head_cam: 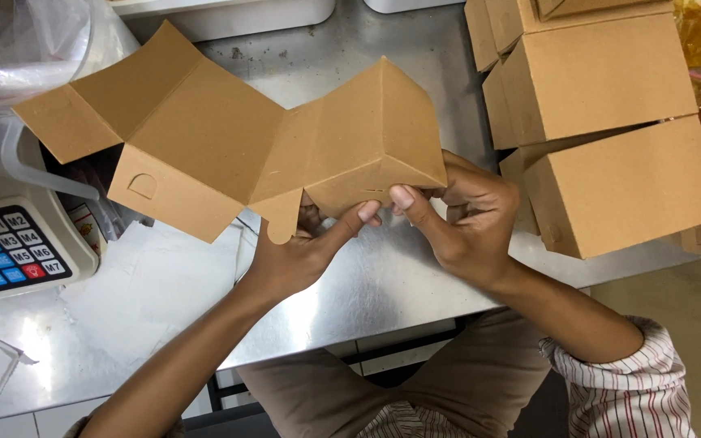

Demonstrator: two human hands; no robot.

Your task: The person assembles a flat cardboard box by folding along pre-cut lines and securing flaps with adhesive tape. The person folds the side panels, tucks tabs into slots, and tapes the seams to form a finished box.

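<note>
Both hands, left hand (pixel 302 247) and right hand (pixel 460 215), pinch the half-folded cardboard box (pixel 245 146) above the steel counter (pixel 383 276). Its long axis runs left-right, unfolded flaps trailing to the left. Finished boxes (pixel 610 130) sit stacked at right.

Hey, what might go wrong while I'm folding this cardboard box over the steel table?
The unfolded flaps of the cardboard box hang out over the weighing scale and could knock its keypad. Both thumbs, left hand and right hand, press one bottom edge, so the panel might crease or the tab may miss its slot.
</note>
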